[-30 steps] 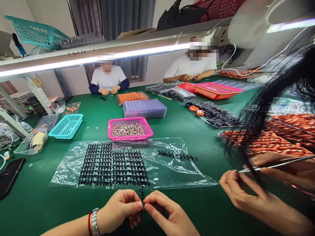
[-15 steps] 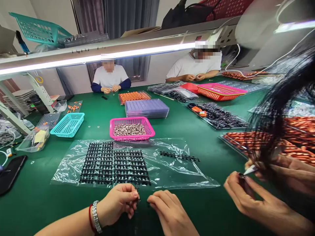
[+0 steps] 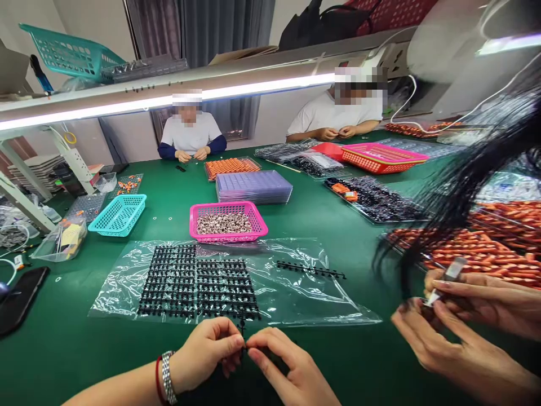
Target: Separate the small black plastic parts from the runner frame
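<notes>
My left hand pinches a thin black plastic strip with small knobs along it, held upright near the front edge. The fingertips of my right hand are closed together against the strip, just beside my left thumb. Whatever small piece they hold is hidden. Beyond my hands, rows of similar black strips lie in two blocks on a clear plastic sheet. One separate black strip rests on the sheet's right part. Behind the sheet stands a pink basket of small metallic rings.
A turquoise basket and a phone are on the left. Purple-tinted trays are stacked behind the pink basket. To my right, a co-worker's hands hold a pale pointed tool, near trays of orange parts. Two people sit opposite.
My right hand has moved left, and its fingertips now meet the strip at my left fingers. The co-worker's hair has swung left, leaving the pale tool in fuller view.
</notes>
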A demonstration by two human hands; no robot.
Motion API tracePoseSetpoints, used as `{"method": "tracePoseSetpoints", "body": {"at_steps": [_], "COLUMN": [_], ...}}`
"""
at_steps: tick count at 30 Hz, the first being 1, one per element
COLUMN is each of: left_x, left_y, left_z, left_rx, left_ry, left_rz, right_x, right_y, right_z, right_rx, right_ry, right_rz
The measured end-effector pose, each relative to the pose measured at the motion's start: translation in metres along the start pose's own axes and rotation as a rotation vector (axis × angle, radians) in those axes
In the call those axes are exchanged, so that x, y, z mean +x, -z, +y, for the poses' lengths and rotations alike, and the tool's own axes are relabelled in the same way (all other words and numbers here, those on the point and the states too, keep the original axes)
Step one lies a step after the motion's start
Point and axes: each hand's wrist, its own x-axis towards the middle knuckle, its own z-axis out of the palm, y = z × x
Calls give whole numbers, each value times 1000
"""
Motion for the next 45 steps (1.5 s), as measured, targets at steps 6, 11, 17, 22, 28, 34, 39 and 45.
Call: {"method": "tracePoseSetpoints", "body": {"at_steps": [6, 11, 17, 22, 28, 34, 39, 45], "left_x": [2, 4, 4, 3, -1, 1, 4, 4], "left_y": [1, 3, 6, 6, 4, 1, 2, 4], "left_z": [-2, -1, -2, -1, 1, 3, 1, 2], "left_rx": [104, 118, 131, 29, -209, -229, -160, -10], "left_ry": [-7, 40, 80, 90, 160, 151, 70, -89], "left_rz": [33, 17, -51, -73, -127, -82, -38, 25], "right_x": [7, 12, 16, 16, 13, 11, 12, 8], "right_y": [-11, -13, -6, -14, -4, 0, -3, -2], "right_z": [2, 6, 2, 2, 6, 17, 23, 22], "right_rx": [-170, -507, -305, -389, -257, -441, -552, -426], "right_ry": [161, 451, 341, 444, 325, 287, 305, 203], "right_rz": [86, 183, 1, 140, 78, 103, 96, 97]}}
